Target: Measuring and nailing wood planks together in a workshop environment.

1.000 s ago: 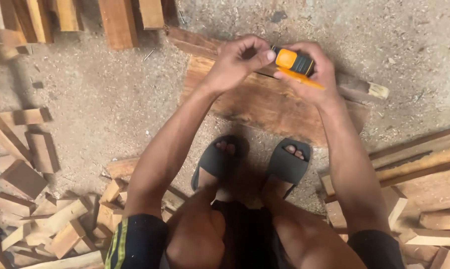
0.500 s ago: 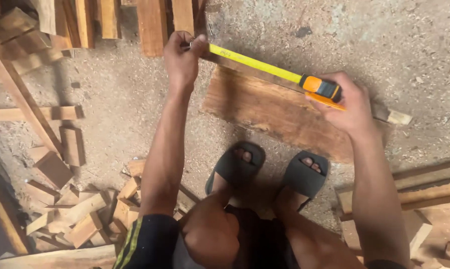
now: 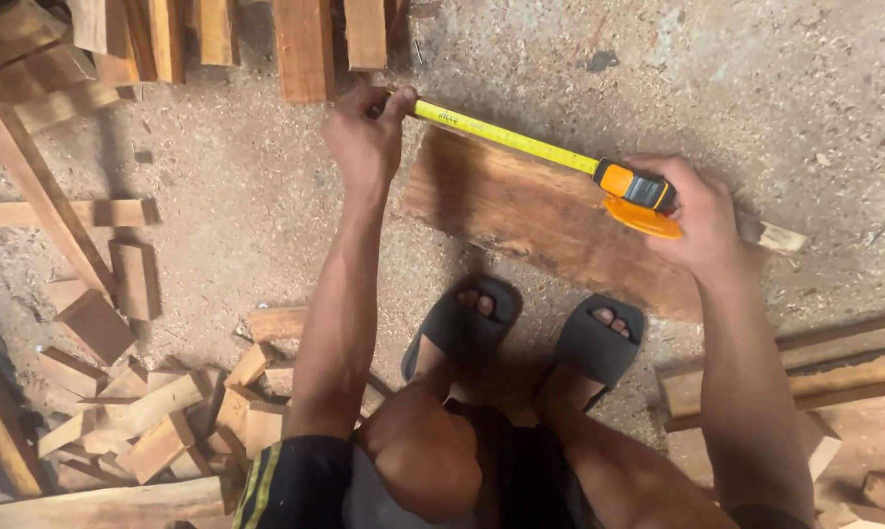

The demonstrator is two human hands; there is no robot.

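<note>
Head view: my left hand [image 3: 366,137] pinches the end of the yellow tape blade [image 3: 506,137], my right hand [image 3: 692,216] grips the orange tape measure case [image 3: 638,196]. Blade stretches between both hands, along the far edge of the wooden board [image 3: 530,216].

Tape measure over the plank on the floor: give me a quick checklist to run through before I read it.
1. Tape end pinned by left hand at the far end of the plank: ok.
2. Tape case gripped in right hand: ok.
3. Yellow blade straight, no sag: ok.
4. Blade runs along the plank's upper edge: ok.
5. Case reaches the plank's other end: not ok, the wood runs on past it.
6. Markings readable: cannot tell.
</note>
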